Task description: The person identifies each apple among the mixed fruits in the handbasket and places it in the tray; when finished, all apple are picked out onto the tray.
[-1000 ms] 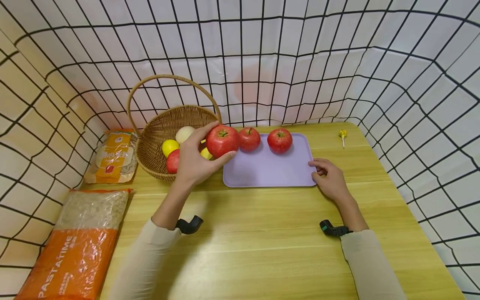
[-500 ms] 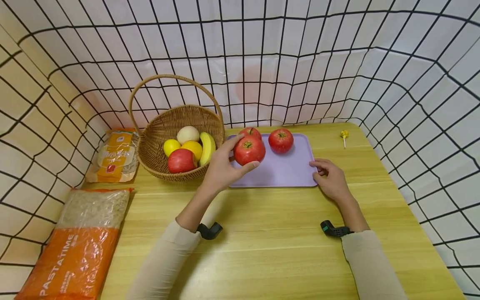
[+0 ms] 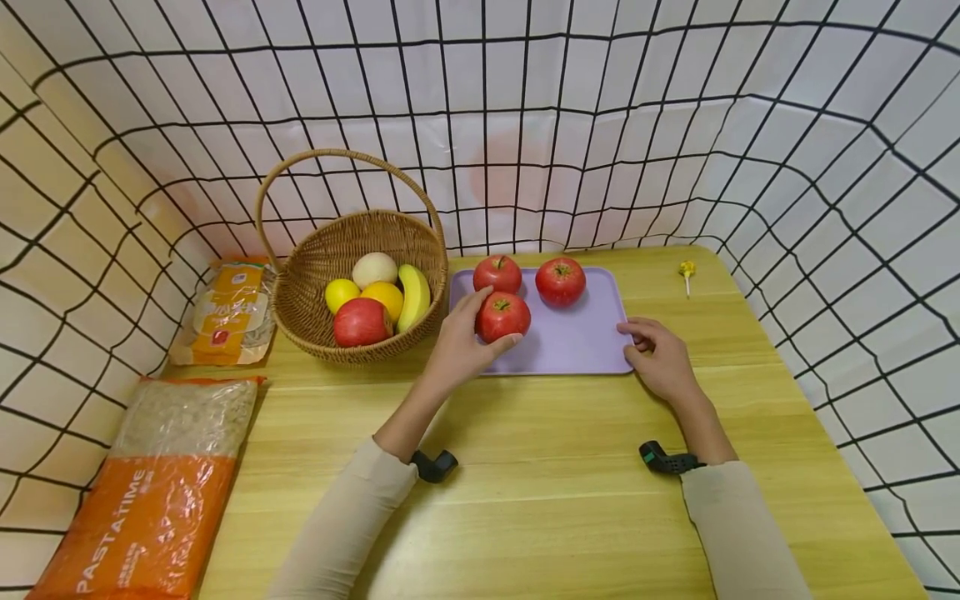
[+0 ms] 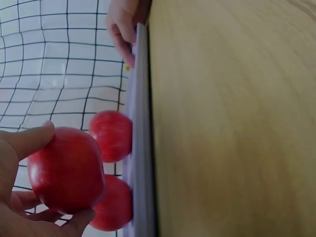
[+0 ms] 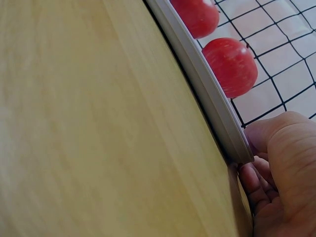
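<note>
My left hand (image 3: 456, 348) grips a red apple (image 3: 504, 318) between thumb and fingers, over the front left part of a lilac tray (image 3: 577, 343). In the left wrist view the held apple (image 4: 66, 170) hangs a little off the tray's surface. Two more red apples rest at the tray's back, one at the left (image 3: 496, 273) and one near the middle (image 3: 561, 282). At the tray's right edge, my right hand (image 3: 664, 360) pinches the rim. The right wrist view has the thumb on top of the corner and curled fingers (image 5: 252, 182) below it.
Left of the tray stands a wicker basket (image 3: 296, 283) with a tall handle, holding a red apple (image 3: 363, 322), a banana (image 3: 414, 297) and other fruit. Two food bags (image 3: 228, 312) lie along the left side. A yellow lollipop (image 3: 686, 268) lies at the back right. Black wire mesh encloses the table.
My left hand has carried the apple right from over the basket, then down toward the tray's front left. The right hand stays at the tray's edge.
</note>
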`<state>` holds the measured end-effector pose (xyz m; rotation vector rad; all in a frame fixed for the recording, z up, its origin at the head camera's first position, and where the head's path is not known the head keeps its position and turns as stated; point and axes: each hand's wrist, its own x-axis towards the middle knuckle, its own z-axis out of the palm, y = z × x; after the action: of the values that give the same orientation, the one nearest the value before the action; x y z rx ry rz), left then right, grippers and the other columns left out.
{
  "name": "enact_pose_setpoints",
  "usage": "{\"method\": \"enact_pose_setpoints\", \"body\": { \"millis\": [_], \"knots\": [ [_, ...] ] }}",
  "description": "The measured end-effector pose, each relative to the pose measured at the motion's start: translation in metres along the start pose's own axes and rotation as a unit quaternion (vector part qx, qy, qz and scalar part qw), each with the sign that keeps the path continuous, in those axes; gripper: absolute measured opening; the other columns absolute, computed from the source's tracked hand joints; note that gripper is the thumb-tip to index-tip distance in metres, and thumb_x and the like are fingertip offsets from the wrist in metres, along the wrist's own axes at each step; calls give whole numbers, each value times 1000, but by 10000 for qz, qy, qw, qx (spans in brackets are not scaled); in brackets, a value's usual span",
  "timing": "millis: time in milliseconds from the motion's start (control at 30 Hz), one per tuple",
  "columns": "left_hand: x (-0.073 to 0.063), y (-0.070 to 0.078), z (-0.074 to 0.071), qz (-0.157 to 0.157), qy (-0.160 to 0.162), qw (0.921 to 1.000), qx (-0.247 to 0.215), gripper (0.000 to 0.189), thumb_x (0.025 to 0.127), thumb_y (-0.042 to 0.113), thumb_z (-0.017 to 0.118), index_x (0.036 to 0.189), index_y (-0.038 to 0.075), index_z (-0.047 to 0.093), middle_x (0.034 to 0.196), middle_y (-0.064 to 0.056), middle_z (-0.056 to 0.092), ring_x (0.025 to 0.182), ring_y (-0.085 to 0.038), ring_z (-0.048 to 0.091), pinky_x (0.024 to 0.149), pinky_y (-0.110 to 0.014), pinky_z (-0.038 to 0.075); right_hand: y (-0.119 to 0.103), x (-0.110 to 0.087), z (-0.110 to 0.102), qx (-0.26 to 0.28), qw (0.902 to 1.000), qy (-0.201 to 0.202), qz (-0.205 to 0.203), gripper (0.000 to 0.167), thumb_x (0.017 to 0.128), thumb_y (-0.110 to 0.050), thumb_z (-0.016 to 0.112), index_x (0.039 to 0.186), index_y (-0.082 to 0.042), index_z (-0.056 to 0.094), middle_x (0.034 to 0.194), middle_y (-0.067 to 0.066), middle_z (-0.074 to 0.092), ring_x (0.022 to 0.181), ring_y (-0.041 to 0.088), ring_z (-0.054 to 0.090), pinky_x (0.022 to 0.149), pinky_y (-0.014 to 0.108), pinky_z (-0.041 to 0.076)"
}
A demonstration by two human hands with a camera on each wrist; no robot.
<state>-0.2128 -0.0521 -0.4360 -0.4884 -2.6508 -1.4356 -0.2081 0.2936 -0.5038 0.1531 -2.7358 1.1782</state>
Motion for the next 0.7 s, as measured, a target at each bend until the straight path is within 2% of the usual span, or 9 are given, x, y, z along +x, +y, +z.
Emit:
{"method": "enact_pose_setpoints", "body": {
  "millis": [300, 433, 567, 700],
  "knots": [
    [1, -11, 11, -314, -76, 9994, 150, 87, 87, 33, 84, 156, 5, 39, 156, -16, 45, 138, -35, 51, 112, -55, 46, 1, 0, 1, 36, 10000, -32, 10, 36, 94, -2, 62, 128, -3, 71, 141, 18, 60, 95, 21, 56, 73, 6, 41],
    [2, -16, 13, -508, -126, 9984, 205, 87, 87, 33, 84, 157, 9, 39, 158, -16, 43, 141, -36, 47, 114, -57, 43, 1, 0, 1, 18, 10000, -22, -10, 35, 94, -2, 62, 128, -3, 71, 141, 18, 60, 95, 21, 55, 73, 6, 41],
    [4, -20, 16, -466, -201, 9984, 266, 88, 85, 34, 86, 157, 14, 40, 156, -15, 44, 140, -36, 48, 114, -57, 43, 0, -1, 1, 11, 10000, 13, -29, 35, 94, -2, 62, 127, -2, 71, 139, 18, 61, 94, 21, 55, 74, 6, 40],
    [5, -22, 17, -379, -243, 9986, 285, 89, 83, 34, 88, 156, 14, 41, 154, -14, 46, 139, -35, 49, 115, -57, 43, -1, -1, 0, 41, 10000, -10, 7, 34, 95, -2, 61, 128, -2, 71, 140, 18, 60, 95, 21, 55, 74, 6, 40]
  ]
}}
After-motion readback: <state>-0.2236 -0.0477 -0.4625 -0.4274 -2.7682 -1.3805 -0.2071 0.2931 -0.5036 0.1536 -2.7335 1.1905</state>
